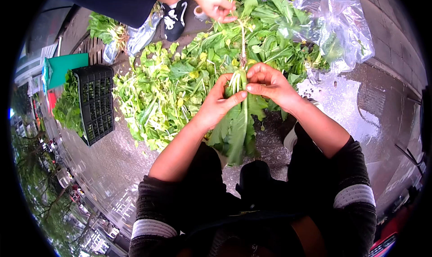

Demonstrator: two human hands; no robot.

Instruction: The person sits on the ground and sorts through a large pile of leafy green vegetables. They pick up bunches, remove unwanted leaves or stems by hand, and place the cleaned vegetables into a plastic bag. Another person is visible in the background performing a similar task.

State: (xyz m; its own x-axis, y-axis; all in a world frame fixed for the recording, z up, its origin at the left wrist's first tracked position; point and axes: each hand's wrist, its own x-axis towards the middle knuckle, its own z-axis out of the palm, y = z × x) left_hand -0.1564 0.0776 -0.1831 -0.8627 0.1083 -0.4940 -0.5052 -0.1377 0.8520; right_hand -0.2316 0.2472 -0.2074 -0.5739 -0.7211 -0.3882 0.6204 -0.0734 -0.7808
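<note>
Between my hands is a leafy green plant [239,132] with a long pale root [243,44] that points away from me. Its broad leaves hang toward my knees. My left hand [216,100] holds the bunched pale stalks, thumb across them. From the other side, the thumb and fingers of my right hand [270,84] pinch an outer green stalk. Below and beyond both hands spreads a heap of loose leaves [158,98], yellowish green on the left. Darker whole greens [270,44] lie farther off to the right.
Across the heap, another person's hand [216,7] reaches over the greens, near their black shoe [174,20]. A clear plastic bag [341,30] covers greens at right. On the left stand a black plastic crate [96,101] with greens and a bundle of rooted greens [106,30]. The pavement [98,165] looks wet.
</note>
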